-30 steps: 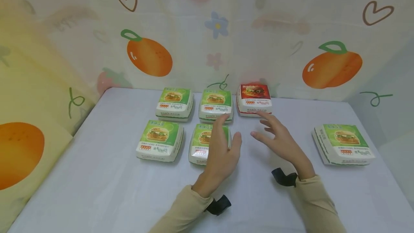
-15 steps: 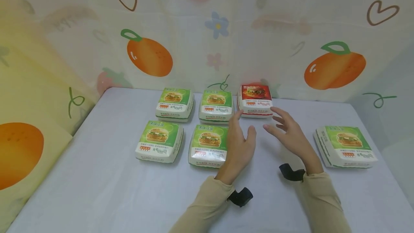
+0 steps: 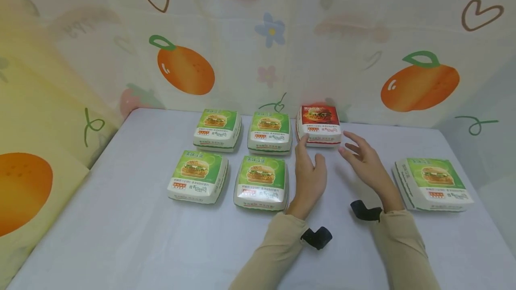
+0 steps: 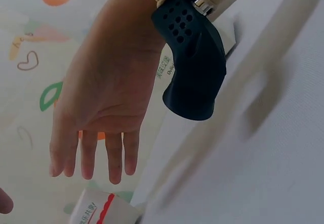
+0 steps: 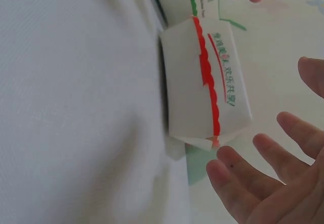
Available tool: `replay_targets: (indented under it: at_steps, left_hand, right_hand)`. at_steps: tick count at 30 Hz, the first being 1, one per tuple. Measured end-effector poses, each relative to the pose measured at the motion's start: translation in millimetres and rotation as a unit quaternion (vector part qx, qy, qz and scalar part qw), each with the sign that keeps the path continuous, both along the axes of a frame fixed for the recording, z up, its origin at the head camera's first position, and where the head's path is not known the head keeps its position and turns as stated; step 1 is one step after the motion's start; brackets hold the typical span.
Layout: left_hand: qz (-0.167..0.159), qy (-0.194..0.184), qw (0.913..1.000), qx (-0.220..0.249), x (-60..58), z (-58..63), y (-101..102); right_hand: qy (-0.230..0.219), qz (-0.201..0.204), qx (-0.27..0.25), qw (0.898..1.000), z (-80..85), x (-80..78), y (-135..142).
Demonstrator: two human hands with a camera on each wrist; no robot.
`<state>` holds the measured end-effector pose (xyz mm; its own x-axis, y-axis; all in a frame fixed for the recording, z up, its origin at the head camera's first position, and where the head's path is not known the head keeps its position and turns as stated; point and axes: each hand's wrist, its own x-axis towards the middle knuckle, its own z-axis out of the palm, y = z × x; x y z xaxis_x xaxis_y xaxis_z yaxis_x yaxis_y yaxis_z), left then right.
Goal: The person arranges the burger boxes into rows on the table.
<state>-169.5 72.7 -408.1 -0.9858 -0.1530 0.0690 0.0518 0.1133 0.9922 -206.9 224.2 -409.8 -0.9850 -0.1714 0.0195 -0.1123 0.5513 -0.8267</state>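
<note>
In the head view a red-topped burger box [image 3: 320, 124] stands at the back of the table, right of a green-topped burger box [image 3: 269, 132]. My left hand [image 3: 309, 176] reaches toward its front left corner with straight fingers, holding nothing. On the other side my right hand [image 3: 366, 164] is held near its front right corner, fingers spread and slightly bent, also without a thing in it. The right wrist view shows the white and red side of the red-topped box [image 5: 207, 82] between the fingertips of both hands. In the left wrist view the box [image 4: 104, 209] lies just beyond the left fingertips.
More green-topped burger boxes stand around: one at back left [image 3: 217, 130], one at front left [image 3: 198, 176], one front middle [image 3: 261, 182] beside my left hand, and one at far right [image 3: 433, 184]. A fruit-printed cloth [image 3: 242, 44] hangs behind the white table [image 3: 121, 236].
My left hand has moved right, away from over the front middle green-topped box, toward the red-topped box. The right hand has shifted a little to the right. The boxes stay where they stood.
</note>
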Motion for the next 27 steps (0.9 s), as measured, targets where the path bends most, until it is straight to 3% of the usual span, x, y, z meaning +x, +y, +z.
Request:
replay_targets:
  at_steps: [13,27]
  left_hand:
    - [0.064,-0.015,0.9978,0.011,-18.9,-25.5,15.3]
    - [0.061,-0.022,0.9977,0.019,-30.7,-43.6,17.3]
  right_hand:
    - [-0.008,-0.007,0.001,1.000,-13.6,-14.7,13.6]
    - [-0.016,0.022,-0.037,0.999,-25.1,-25.2,9.7]
